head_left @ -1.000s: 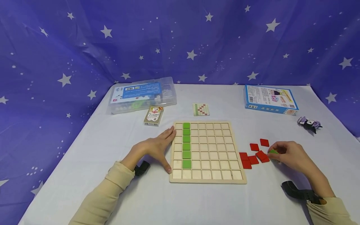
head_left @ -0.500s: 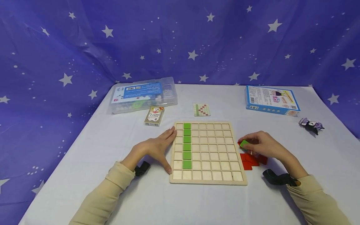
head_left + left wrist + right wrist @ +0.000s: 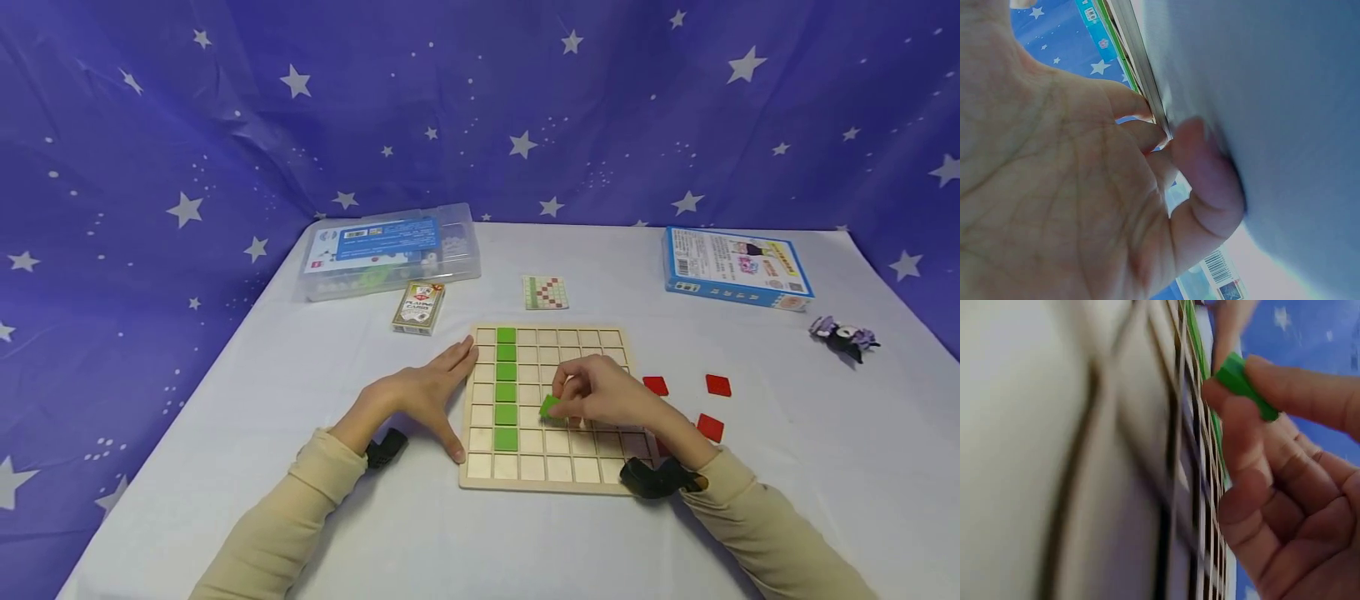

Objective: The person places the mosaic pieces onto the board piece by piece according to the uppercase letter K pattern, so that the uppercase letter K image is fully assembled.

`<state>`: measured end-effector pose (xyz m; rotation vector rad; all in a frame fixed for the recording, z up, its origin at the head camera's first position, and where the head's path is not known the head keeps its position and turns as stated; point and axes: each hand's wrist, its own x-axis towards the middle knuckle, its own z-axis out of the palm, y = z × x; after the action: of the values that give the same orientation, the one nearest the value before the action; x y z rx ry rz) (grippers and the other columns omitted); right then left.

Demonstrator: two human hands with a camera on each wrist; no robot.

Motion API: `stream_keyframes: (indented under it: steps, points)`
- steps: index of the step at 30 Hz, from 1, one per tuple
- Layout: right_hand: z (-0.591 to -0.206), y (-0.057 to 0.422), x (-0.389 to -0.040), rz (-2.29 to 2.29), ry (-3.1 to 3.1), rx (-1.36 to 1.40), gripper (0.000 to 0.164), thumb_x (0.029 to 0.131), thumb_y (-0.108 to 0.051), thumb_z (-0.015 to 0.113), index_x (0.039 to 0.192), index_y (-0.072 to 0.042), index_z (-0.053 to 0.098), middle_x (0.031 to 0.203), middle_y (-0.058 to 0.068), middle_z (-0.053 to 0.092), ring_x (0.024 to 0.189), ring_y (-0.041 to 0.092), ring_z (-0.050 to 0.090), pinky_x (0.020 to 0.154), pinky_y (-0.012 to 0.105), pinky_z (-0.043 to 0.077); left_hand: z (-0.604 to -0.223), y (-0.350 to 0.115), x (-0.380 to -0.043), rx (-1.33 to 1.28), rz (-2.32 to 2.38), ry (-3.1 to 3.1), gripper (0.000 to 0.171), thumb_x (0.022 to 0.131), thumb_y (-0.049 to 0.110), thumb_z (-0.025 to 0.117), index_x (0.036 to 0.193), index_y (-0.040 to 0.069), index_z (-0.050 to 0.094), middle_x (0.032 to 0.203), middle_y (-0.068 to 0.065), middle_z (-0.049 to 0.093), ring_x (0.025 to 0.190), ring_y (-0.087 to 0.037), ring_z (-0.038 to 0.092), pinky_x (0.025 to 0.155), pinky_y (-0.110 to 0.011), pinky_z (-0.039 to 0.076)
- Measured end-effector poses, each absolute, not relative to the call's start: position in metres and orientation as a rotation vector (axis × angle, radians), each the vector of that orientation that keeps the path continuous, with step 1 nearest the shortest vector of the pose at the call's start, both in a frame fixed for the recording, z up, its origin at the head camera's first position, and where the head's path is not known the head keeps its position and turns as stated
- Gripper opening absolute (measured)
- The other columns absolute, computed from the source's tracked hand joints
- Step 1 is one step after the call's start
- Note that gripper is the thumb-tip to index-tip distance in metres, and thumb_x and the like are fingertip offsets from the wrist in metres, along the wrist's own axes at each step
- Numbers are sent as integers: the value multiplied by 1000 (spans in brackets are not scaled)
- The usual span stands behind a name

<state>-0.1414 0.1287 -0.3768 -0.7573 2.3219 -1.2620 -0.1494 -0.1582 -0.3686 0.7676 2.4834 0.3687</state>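
Observation:
A wooden grid board [image 3: 525, 486] lies flat on the white table. Green square tiles [image 3: 506, 372] line its second column from the left, from the top row down to the second-lowest. My left hand [image 3: 423, 398] is spread along the board's left edge, thumb and fingertips touching the frame; in the left wrist view its palm [image 3: 1072, 169] fills much of the picture. Over the middle of the board, my right hand [image 3: 609, 396] pinches one green tile [image 3: 1241, 384] between thumb and fingers, tilted. Several red tiles [image 3: 710, 427] lie right of the board, some hidden beneath the right forearm.
A small card [image 3: 546, 293] with a coloured grid pattern lies behind the board. A playing-card box [image 3: 419, 307] and a clear plastic case [image 3: 392, 252] stand back left. At back right are a blue box [image 3: 738, 267] and a purple-and-black trinket [image 3: 844, 337].
My right hand has carried the green tile leftward from among the red tiles to above the board. Some red tiles have shifted on the table. The left hand stays at the board's edge.

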Motion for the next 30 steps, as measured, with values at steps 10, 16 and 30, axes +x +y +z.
stream_keyframes:
  steps: [10,16,30]
  points:
    - [-376,75,-107,-1047,2443,-1013,10,78,-16,79,72,-12,73,60,-9,61,54,-4,48,52,16,43,-367,-158,-148,751,337,2491,144,55,58,87,155,11,-5,162,-4,-17,150,-21,-10,116,-48,24]
    - [-374,70,-94,-935,2506,-1067,8,79,-17,78,74,-11,77,65,-10,67,58,-6,49,53,15,43,-367,-158,-148,748,345,2487,145,55,58,87,155,11,-6,162,-3,-17,150,-21,-10,116,-48,25]
    - [-372,61,-77,-391,2872,-1482,16,76,-16,74,61,-19,70,57,-12,42,51,-1,30,47,16,29,-368,-157,-146,763,335,2505,145,54,56,88,155,8,-3,162,-7,-15,151,-23,-7,118,-46,22]
